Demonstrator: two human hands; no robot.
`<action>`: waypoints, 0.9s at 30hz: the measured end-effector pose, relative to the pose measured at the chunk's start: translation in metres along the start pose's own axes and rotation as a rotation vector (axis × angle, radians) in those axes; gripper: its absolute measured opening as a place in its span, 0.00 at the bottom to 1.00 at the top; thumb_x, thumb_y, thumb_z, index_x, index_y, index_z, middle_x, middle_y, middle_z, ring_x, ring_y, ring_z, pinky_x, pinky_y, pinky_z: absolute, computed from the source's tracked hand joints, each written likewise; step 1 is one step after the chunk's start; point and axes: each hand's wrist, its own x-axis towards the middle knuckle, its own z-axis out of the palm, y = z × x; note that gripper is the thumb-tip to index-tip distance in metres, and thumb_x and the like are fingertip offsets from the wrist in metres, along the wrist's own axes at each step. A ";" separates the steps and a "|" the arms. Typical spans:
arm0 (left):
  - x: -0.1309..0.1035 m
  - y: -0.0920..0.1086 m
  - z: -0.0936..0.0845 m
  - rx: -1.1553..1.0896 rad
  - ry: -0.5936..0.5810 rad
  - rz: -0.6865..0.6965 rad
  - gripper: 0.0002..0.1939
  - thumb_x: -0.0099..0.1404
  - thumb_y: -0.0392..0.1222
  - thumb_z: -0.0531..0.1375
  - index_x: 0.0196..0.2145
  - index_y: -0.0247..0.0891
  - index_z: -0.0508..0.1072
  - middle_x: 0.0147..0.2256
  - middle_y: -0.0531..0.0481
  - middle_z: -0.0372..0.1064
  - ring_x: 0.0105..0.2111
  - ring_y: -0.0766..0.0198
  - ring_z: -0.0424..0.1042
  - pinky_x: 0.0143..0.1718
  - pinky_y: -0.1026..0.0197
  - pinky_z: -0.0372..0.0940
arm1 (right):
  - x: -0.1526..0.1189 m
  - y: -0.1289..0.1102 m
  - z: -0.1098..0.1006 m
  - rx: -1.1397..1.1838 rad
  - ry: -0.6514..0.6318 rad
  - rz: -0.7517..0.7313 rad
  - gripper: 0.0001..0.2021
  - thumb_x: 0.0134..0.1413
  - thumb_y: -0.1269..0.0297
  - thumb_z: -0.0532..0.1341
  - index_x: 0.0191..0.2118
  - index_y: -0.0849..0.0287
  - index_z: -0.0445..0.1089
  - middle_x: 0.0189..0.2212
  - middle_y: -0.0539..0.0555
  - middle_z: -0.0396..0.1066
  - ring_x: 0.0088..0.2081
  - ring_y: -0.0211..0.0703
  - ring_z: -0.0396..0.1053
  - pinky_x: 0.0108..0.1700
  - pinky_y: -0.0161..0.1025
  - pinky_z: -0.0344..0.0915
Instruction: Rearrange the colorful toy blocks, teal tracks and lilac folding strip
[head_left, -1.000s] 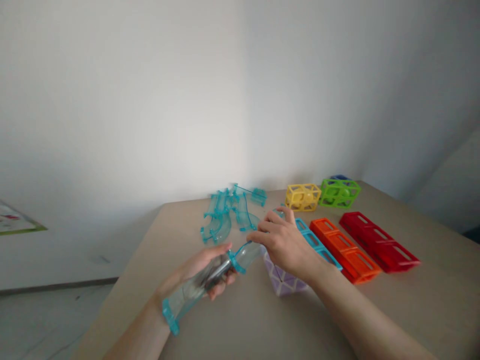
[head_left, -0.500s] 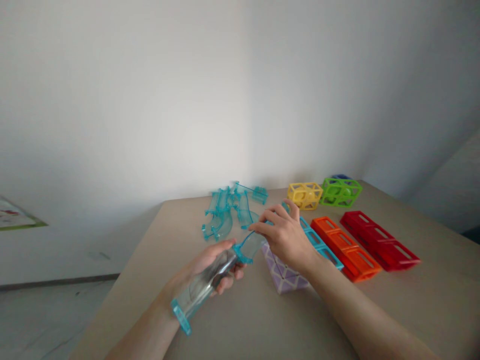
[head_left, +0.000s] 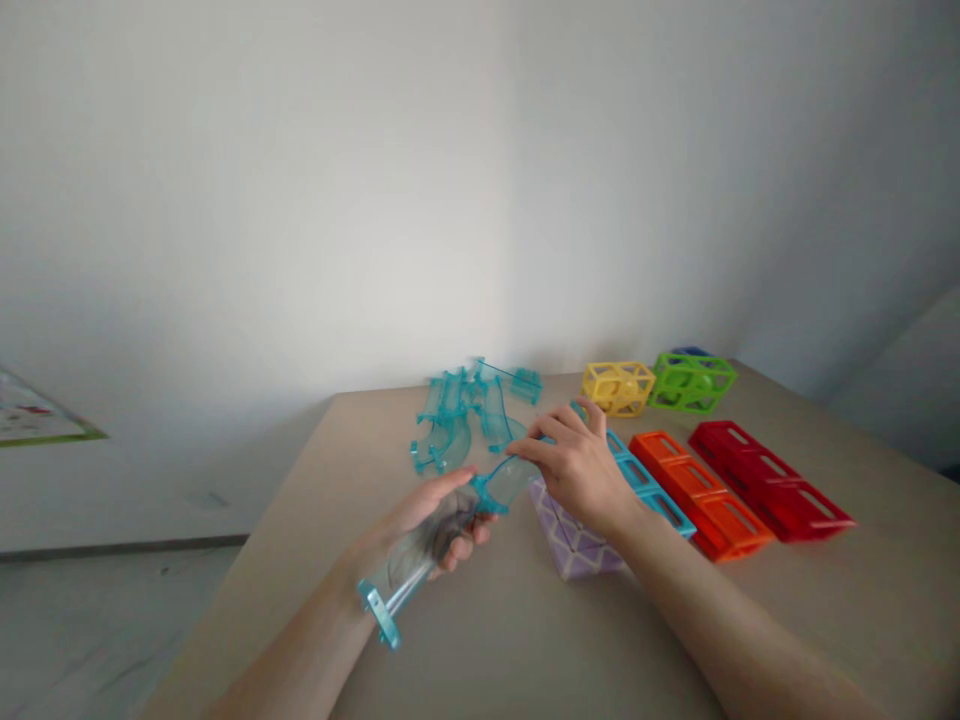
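Note:
My left hand (head_left: 397,525) is wrapped round a clear marble-run tube (head_left: 421,555) with teal ends. The tube slants up and away to the right, its near end over my wrist. At its far end sits a clear curved piece (head_left: 508,482) with a teal edge, touching the tube. Whether the two are locked together I cannot tell. My right hand (head_left: 577,468) pinches the far edge of this curved piece; its fingertips partly cover it. Under the right hand lies a purple patterned block (head_left: 571,550), partly hidden.
Several teal clear track pieces (head_left: 454,400) lie at the back of the table (head_left: 300,520). Yellow (head_left: 618,388) and green (head_left: 691,384) frame blocks stand at the back right, a blue one behind. Light-blue (head_left: 654,492), orange (head_left: 709,500) and red (head_left: 765,480) frame rows lie right.
The view has shifted slightly. The tube's near end sits a little higher and further right, and the tube has turned slightly. Both hands keep their holds.

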 end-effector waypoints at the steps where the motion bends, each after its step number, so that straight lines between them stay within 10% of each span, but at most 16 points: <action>1: 0.000 0.000 0.000 -0.004 0.014 0.004 0.29 0.64 0.61 0.52 0.35 0.26 0.72 0.21 0.49 0.68 0.11 0.71 0.63 0.10 0.70 0.60 | 0.000 0.000 0.000 -0.001 0.005 -0.001 0.17 0.57 0.77 0.59 0.42 0.45 0.76 0.34 0.51 0.71 0.43 0.45 0.62 0.59 0.57 0.36; 13: -0.005 -0.003 0.003 0.069 0.027 0.095 0.25 0.63 0.58 0.55 0.35 0.28 0.73 0.23 0.53 0.66 0.12 0.74 0.61 0.11 0.70 0.58 | 0.000 -0.002 0.000 0.005 0.068 0.024 0.12 0.60 0.71 0.59 0.43 0.47 0.75 0.35 0.51 0.72 0.44 0.46 0.63 0.59 0.55 0.39; 27: -0.007 -0.009 0.000 0.018 0.062 0.487 0.16 0.57 0.49 0.62 0.28 0.30 0.72 0.26 0.51 0.66 0.16 0.77 0.58 0.14 0.70 0.54 | -0.002 -0.012 -0.001 0.103 0.479 0.298 0.18 0.60 0.71 0.54 0.56 0.57 0.62 0.49 0.62 0.62 0.51 0.55 0.60 0.52 0.53 0.58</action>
